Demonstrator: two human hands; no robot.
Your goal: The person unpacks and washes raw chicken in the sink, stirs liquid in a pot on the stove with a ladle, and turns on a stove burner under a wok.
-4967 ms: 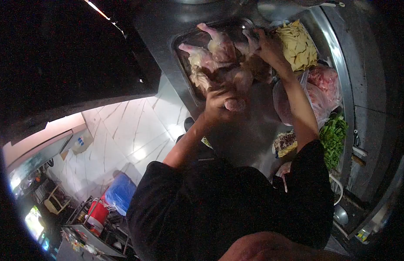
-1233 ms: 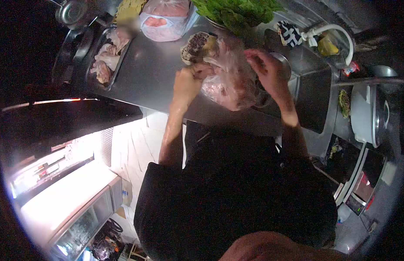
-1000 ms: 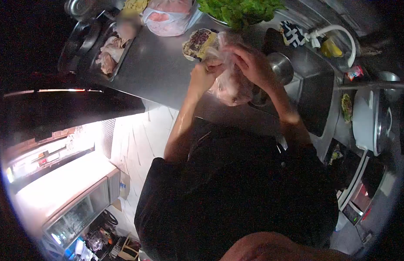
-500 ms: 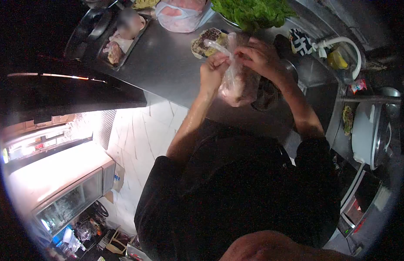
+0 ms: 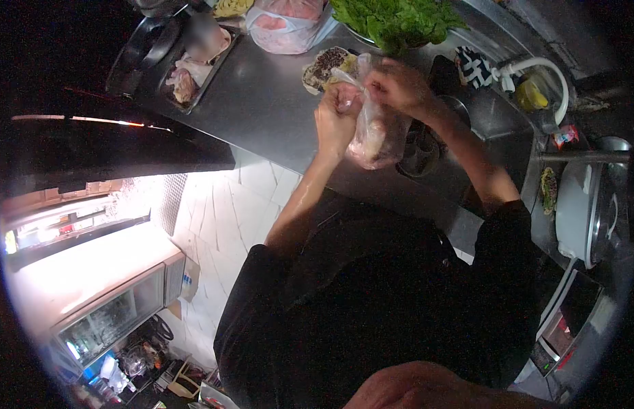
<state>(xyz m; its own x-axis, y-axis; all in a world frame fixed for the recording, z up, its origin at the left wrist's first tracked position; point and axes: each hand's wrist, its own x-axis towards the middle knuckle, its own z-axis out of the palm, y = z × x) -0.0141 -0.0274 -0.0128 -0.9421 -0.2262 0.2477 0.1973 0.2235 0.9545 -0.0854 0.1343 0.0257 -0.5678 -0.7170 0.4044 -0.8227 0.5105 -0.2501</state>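
Observation:
Between my hands hangs a clear plastic bag (image 5: 375, 140) with pale pinkish pieces inside, which look like raw meat. It is at the front edge of the metal counter (image 5: 262, 88). My left hand (image 5: 338, 112) is closed on the gathered neck of the bag from the left. On the other side, my right hand (image 5: 395, 87) has its fingers curled at the bag's top; its fingertips are partly hidden. Just behind the bag lies a round, speckled dark-and-yellow item (image 5: 323, 68), perhaps a scrubbing pad or food; I cannot tell which.
A tray (image 5: 211, 78) of raw meat pieces lies at the counter's left. Behind are a white bag of pink meat (image 5: 284, 27) and a bowl of green leaves (image 5: 399, 20). A sink with a white hose (image 5: 564, 88) and a large lidded pot (image 5: 576, 211) are right.
My hands still hold the bag's neck. The left fingers have shifted and the right hand has turned slightly; the bag's top looks looser. The whole view has shifted a little.

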